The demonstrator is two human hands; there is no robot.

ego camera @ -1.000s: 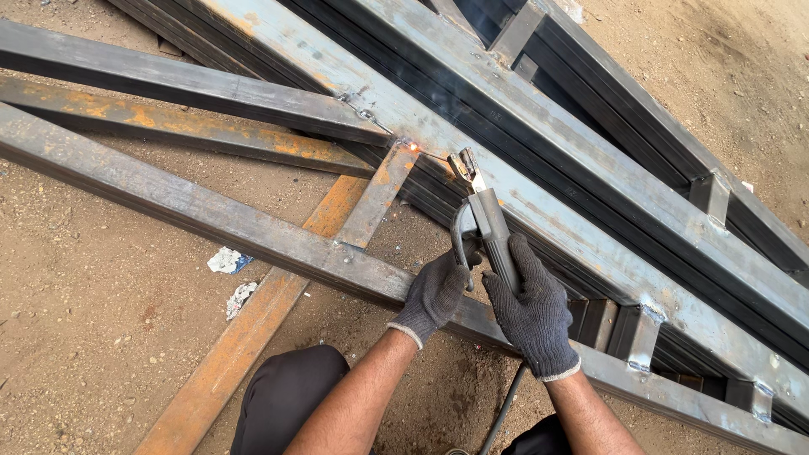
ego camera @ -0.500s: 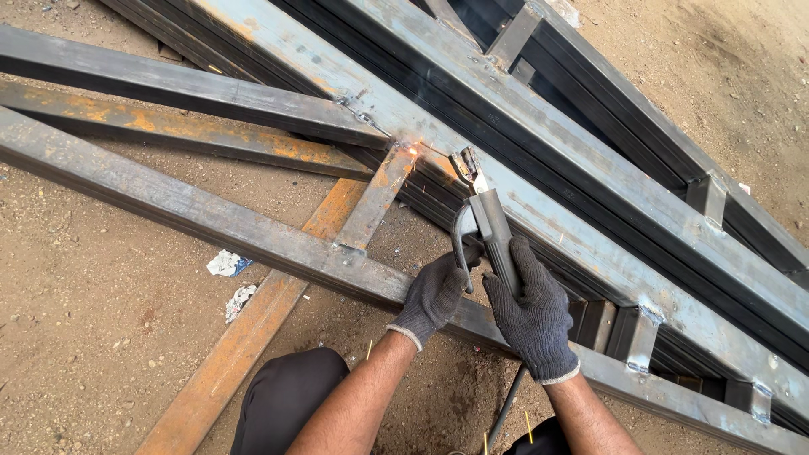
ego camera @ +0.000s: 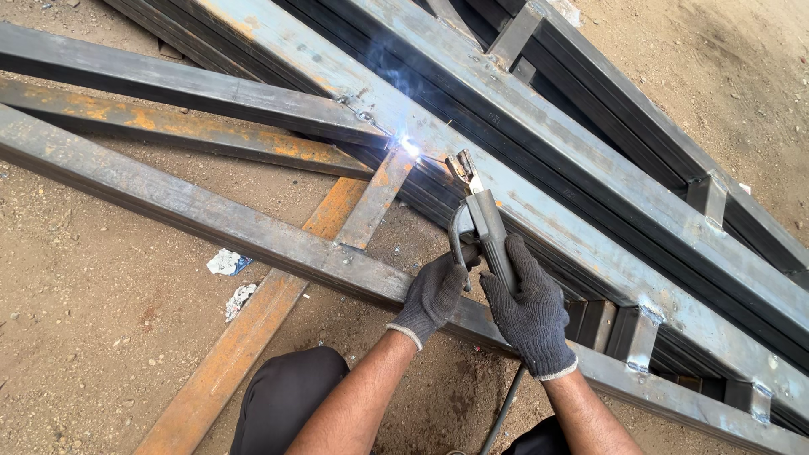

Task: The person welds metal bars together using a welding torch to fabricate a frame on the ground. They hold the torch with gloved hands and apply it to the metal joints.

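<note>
Both gloved hands clenched on electrode holder, left hand, right hand, rod tip lost in arc glare, cable cut off near.

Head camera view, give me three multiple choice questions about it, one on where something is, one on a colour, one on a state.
1. Where does the bright arc sit?
A. where a short rusty strip meets a long grey beam
B. on the dirt
C. on the cable

2. What colour are the gloves?
A. white
B. dark grey
C. orange

3. How is the electrode holder held?
A. lying loose
B. by one hand
C. by both hands

Answers: 1 A, the glow lies at the strip's upper end against the beam. 2 B, both knit gloves are dark grey. 3 C, the left hand and right hand both grip it.
</note>
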